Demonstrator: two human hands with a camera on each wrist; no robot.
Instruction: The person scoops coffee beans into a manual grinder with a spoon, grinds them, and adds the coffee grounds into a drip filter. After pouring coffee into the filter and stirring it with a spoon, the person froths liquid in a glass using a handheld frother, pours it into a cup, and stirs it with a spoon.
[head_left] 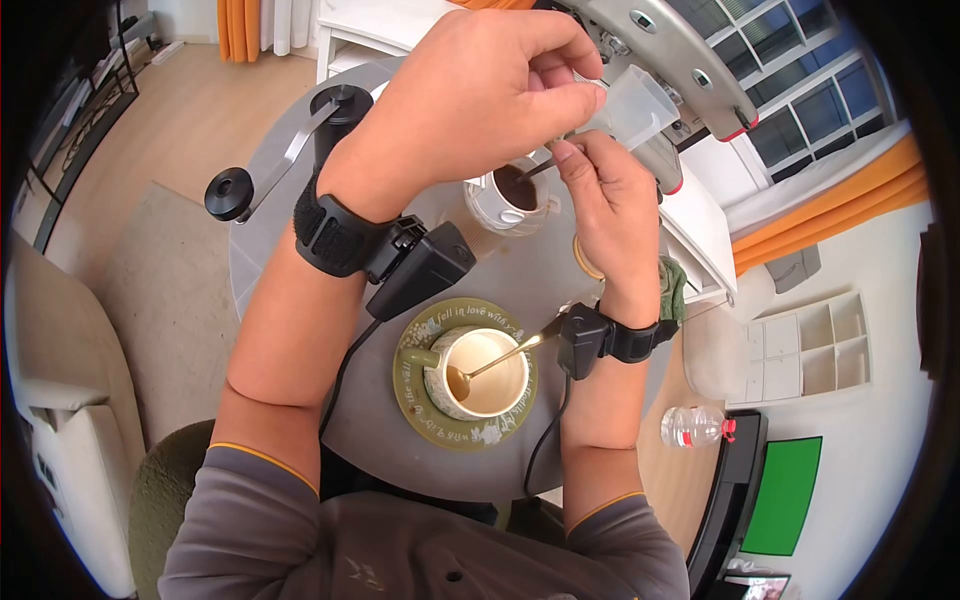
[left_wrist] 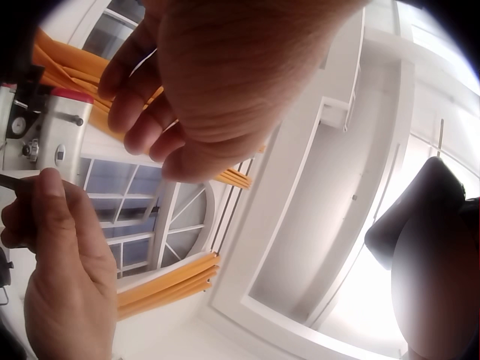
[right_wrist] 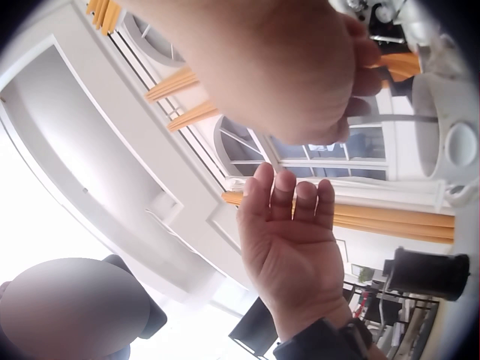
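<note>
My right hand (head_left: 612,205) pinches the thin handle of a spoon-like utensil (head_left: 541,168), which dips into dark brown contents in a white cup (head_left: 522,217). In the right wrist view the metal handle (right_wrist: 409,118) runs from my right hand (right_wrist: 289,75) to the cup. My left hand (head_left: 470,100) hovers above and beside it, fingers loosely bent; the right wrist view shows its palm (right_wrist: 296,259) holding nothing. Nearer me, a patterned mug (head_left: 508,372) with a gold spoon (head_left: 505,357) inside stands on a green saucer (head_left: 412,405).
A hand crank with a black knob (head_left: 229,193) juts over the round grey table (head_left: 285,190) at left. Beyond my hands are a clear container (head_left: 640,105) and a silver machine (head_left: 680,55). A green cloth (head_left: 671,287) lies right of my right wrist.
</note>
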